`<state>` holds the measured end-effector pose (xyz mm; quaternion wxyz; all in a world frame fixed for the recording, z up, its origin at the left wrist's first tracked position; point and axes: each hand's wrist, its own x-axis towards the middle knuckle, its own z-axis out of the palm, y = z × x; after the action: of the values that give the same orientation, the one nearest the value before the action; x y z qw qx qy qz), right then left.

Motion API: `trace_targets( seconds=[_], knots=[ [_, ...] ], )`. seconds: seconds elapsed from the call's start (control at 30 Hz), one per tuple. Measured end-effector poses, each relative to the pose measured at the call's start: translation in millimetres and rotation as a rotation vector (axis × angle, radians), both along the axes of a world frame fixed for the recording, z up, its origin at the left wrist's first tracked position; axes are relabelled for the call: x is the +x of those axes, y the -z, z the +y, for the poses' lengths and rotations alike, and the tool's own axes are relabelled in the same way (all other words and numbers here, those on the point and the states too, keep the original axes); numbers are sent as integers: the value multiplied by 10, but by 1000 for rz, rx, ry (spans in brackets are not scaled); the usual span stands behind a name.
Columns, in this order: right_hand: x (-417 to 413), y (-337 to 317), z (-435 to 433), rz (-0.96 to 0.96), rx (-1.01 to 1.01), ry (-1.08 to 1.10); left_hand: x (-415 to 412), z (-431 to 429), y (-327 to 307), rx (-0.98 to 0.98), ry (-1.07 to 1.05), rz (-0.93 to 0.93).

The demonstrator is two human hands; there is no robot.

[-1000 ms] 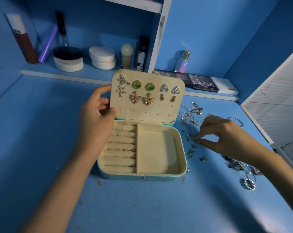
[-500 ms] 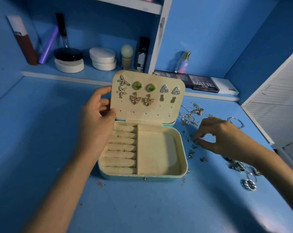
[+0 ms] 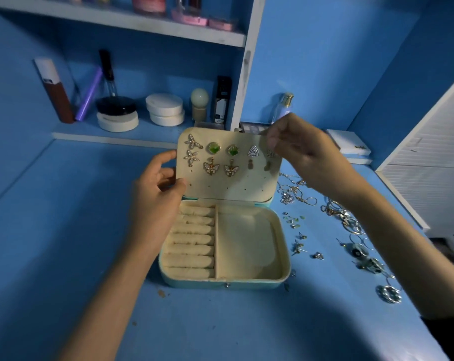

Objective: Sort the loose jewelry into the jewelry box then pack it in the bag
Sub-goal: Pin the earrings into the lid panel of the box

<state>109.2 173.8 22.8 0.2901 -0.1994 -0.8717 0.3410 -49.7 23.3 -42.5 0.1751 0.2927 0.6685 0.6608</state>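
Left hand (image 3: 155, 194) grips the cream earring-studded jewelry-box lid (image 3: 236, 185); right hand (image 3: 306, 157) pinches, contents unseen; silver loose jewelry (image 3: 343, 217) awaits along the right edge of the blue counter (image 3: 246, 321).

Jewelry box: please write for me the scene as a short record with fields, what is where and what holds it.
box: open, on table
lid: upright, earrings pinned in two rows
ring rolls: empty
side tray: empty
left grip: holds lid's left edge
right grip: at lid's top right corner, fingertips pinched; content hidden
loose jewelry: on table, right of box
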Motion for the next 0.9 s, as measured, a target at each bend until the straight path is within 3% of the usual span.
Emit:
trace_targets(
  seconds=[0.13, 0.17, 0.23, 0.33, 0.47, 0.9],
  knots=[
    [37, 3, -26, 25, 9, 1, 248, -88, -158, 44, -208, 188],
    [54, -2, -40, 25, 13, 1, 382, -111, -225, 120, -164, 126],
    [88, -11, -79, 19, 12, -2, 716, -131, -371, 223, 54, -266],
    [134, -22, -146, 29, 0, -18, 1132, -57, -442, 213, 322, -863],
    [207, -10, -212, 36, -15, -31, 1279, 49, -407, 356, 246, -1270],
    [400, 28, -483, 50, -60, -22, 1242, 62, -377, 495, 264, -1409]
  ],
)
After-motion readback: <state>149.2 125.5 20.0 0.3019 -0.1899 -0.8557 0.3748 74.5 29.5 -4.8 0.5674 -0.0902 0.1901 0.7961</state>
